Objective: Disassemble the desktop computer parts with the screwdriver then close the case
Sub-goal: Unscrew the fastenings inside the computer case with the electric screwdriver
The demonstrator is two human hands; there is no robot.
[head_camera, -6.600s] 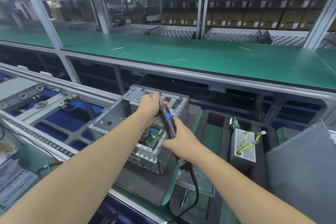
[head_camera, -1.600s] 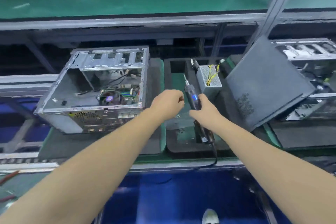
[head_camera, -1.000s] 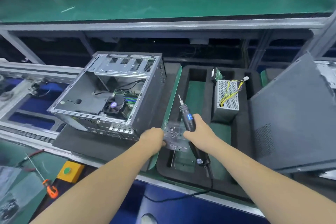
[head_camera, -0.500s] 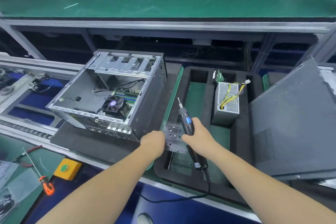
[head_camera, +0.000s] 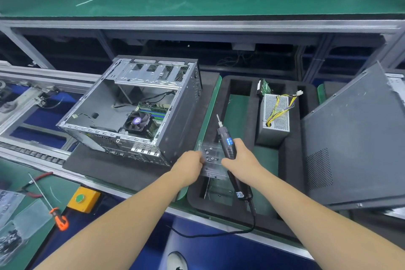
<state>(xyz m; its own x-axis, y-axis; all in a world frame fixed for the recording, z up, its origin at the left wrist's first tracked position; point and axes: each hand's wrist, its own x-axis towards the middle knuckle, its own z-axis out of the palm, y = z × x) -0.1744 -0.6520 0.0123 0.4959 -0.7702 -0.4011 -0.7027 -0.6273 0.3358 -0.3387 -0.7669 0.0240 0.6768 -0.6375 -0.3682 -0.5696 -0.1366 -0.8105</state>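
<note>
Over the clear screw box (head_camera: 211, 158), left hand (head_camera: 189, 165) hides its fingers.

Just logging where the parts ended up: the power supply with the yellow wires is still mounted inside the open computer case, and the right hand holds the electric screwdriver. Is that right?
Not quite. The head view shows the power supply sitting out in the black foam tray, right of the open computer case. The right hand does hold the electric screwdriver.
</note>
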